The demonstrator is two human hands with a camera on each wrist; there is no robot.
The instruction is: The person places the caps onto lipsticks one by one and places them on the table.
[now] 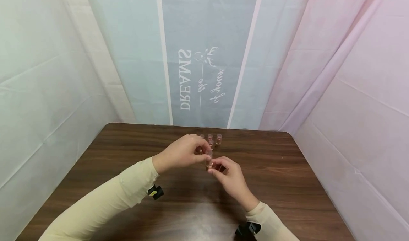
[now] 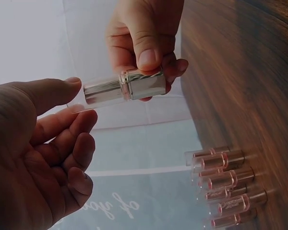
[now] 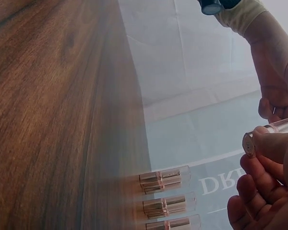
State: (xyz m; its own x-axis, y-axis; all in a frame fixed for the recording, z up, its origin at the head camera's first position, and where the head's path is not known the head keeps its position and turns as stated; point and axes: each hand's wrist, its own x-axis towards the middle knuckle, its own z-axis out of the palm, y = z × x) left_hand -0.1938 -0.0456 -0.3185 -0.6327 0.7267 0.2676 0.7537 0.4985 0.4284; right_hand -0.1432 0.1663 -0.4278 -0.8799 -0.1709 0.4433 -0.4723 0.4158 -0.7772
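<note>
Between both hands, above the table, is a lipstick tube (image 1: 209, 160) with a shiny metallic base and a clear cap. My left hand (image 1: 183, 153) pinches the clear cap (image 2: 76, 104) at its end between thumb and fingers. With thumb and fingers, my right hand (image 1: 232, 180) grips the metallic base (image 2: 146, 85). The cap covers the tube's inner metal collar, as the left wrist view shows. In the head view the left hand partly hides a group of similar lipstick tubes (image 1: 218, 139) standing upright behind it.
The standing lipstick tubes (image 2: 230, 179) are close together near the far edge of the dark wooden table (image 1: 281, 184). Cloth curtains (image 1: 204, 27) hang behind and at both sides. A small black device (image 1: 155, 192) is strapped to each wrist.
</note>
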